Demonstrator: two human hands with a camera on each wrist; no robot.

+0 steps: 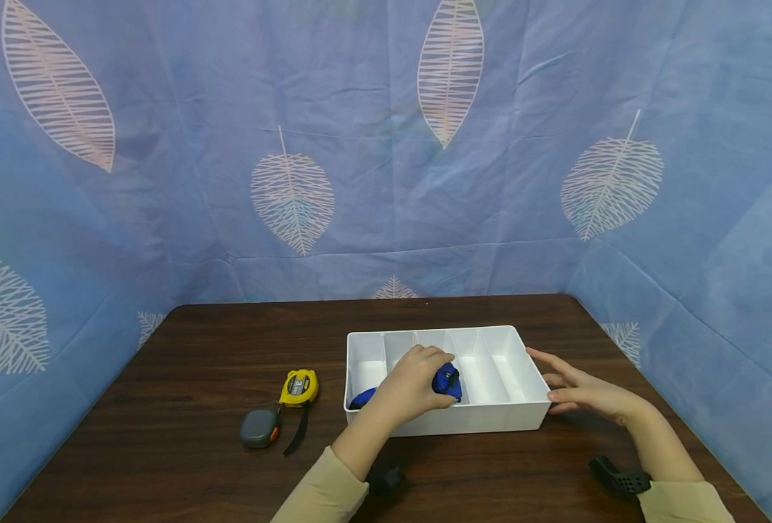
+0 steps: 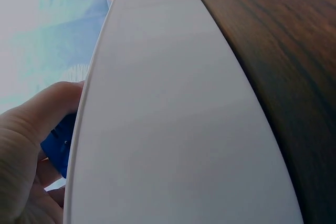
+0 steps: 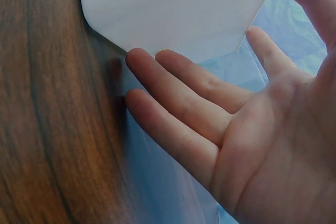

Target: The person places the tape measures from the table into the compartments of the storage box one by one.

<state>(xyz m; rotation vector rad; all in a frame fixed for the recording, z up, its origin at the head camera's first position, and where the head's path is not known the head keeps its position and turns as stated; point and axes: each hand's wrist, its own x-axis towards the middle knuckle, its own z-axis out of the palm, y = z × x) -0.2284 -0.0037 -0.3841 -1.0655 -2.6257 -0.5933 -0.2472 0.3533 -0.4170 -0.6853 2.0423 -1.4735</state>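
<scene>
The yellow tape measure [image 1: 303, 377] is bearing a dark grey label [image 1: 299, 386] on its face, and this label is displaying the numeral "3"; the finer print about the numeral is appearing too small to read.

The white box [image 1: 470, 419], open-topped and split by thin dividers into a row of compartments, sits flat on the tabletop [image 1: 477, 476]. A blue object [image 1: 447, 378] with black detail is in the left hand [image 1: 413, 381], just behind the box's near wall and partly above its rim (its compartment is hard to tell).
</scene>
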